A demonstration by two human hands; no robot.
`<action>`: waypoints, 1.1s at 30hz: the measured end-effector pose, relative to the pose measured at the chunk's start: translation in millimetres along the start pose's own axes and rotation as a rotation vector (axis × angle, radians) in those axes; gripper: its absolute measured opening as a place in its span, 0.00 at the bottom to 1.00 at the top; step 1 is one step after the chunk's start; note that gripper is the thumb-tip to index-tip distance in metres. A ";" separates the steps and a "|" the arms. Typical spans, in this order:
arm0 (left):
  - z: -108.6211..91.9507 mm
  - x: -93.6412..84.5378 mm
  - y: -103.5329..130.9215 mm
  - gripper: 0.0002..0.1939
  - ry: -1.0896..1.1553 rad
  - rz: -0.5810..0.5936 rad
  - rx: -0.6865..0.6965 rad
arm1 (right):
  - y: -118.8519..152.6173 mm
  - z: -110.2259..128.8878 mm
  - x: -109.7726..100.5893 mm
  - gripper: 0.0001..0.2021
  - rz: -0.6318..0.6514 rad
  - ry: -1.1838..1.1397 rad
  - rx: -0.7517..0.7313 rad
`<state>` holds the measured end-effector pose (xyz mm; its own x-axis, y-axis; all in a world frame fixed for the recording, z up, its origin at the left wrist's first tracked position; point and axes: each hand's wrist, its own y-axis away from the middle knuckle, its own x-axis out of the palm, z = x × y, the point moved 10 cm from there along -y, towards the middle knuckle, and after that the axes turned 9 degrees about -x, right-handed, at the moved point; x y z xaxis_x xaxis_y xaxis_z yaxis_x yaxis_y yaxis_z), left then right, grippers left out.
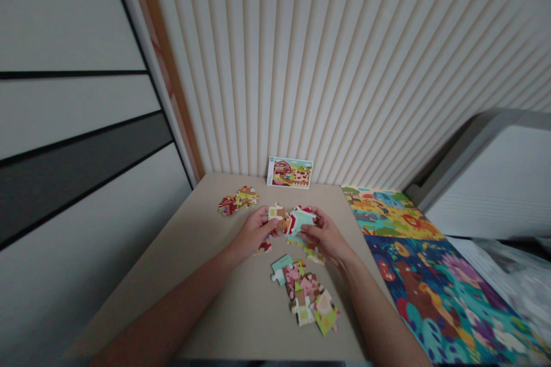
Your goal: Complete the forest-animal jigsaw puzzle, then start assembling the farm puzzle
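A: What's the biggest thing here?

B: The beige table, pushed against a ribbed wall. Along its right edge lies a large colourful animal picture.

A: And smaller?

B: A reference card with a farm scene leans on the wall. A joined cluster of puzzle pieces lies near the front between the forearms, and a small loose pile sits at the back left.

A: The hands?

B: Close together over the middle. The left hand pinches one puzzle piece; the right hand grips a red-and-teal piece group. The two nearly touch; whether they are joined, I cannot tell.
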<state>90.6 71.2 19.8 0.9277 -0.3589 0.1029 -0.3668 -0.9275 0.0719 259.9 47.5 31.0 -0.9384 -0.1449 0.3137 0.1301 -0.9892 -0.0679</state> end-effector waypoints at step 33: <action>3.4 -15.4 -1.2 0.27 0.160 -0.073 -0.070 | -9.7 19.6 -51.8 0.17 -0.346 -0.132 -0.252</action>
<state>77.0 77.5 14.8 0.9312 -0.2647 0.2506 -0.3081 -0.9389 0.1535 313.5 64.1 34.0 -0.8622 0.1753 0.4753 -0.2812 -0.9460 -0.1611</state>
